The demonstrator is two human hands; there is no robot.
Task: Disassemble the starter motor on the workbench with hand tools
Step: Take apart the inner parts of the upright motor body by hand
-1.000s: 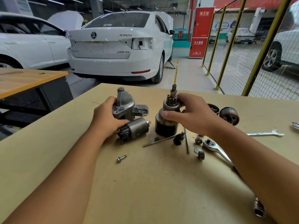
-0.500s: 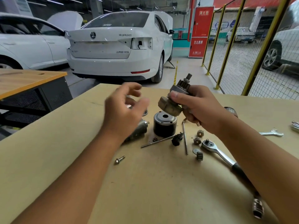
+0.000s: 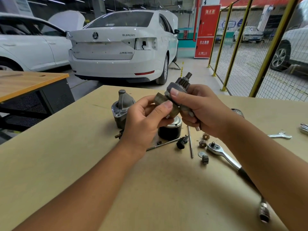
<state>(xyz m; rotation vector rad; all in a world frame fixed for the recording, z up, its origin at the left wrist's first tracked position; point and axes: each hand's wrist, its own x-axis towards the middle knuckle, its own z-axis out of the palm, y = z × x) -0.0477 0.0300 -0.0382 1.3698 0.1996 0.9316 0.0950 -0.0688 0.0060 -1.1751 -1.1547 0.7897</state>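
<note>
A ratchet wrench [image 3: 221, 155] lies nearest on the tabletop [image 3: 66, 155], beside three small pinion gears [image 3: 202, 143] and a long through bolt [image 3: 190, 142]. Above them, the left hand [image 3: 146, 120] and right hand [image 3: 198, 108] each have a closed grip on the drive pinion assembly [image 3: 175, 95], held off the surface. Beyond stands the nose housing [image 3: 122, 105].

Both forearms reach forward, the left hand [image 3: 146, 120] and right hand [image 3: 200, 109] meeting mid-air — fingers curled, thumbs uppermost.

The white car [image 3: 120, 47] boot reads "SUPERB"; the red cabinet [image 3: 206, 30] bears Chinese characters and "119".
</note>
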